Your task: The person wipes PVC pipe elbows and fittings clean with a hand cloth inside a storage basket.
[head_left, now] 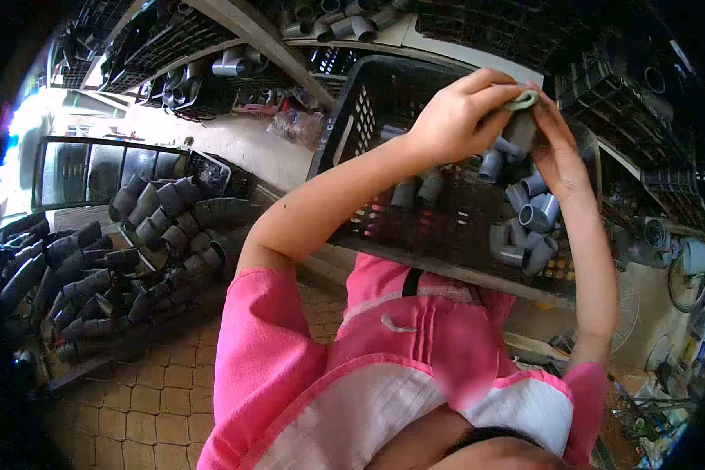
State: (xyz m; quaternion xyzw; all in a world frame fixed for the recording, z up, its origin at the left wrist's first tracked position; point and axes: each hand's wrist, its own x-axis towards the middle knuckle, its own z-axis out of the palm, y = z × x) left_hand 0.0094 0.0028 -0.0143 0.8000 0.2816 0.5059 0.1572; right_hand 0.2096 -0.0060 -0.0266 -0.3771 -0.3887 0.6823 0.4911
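Brick-paved floor (145,392) runs beneath a black plastic crate (368,117) holding grey pipe fittings (529,223), with dark pipe elbows (133,251) heaped at the left. Above the crate, the left hand (454,117) and right hand (560,153) meet, both gripping one grey fitting (519,129) with a green cloth (523,99) pressed on top. More crates sit on far shelves (243,23).

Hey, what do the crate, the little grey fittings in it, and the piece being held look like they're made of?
The crate looks like moulded black plastic: thin walls pierced by a regular grid of holes. The grey fittings look like matte grey plastic, probably PVC pipe joints: smooth, uniform hollow sockets. The piece held between the left hand and the right hand looks similar, with a greenish pad or cloth on top; its material is unclear.
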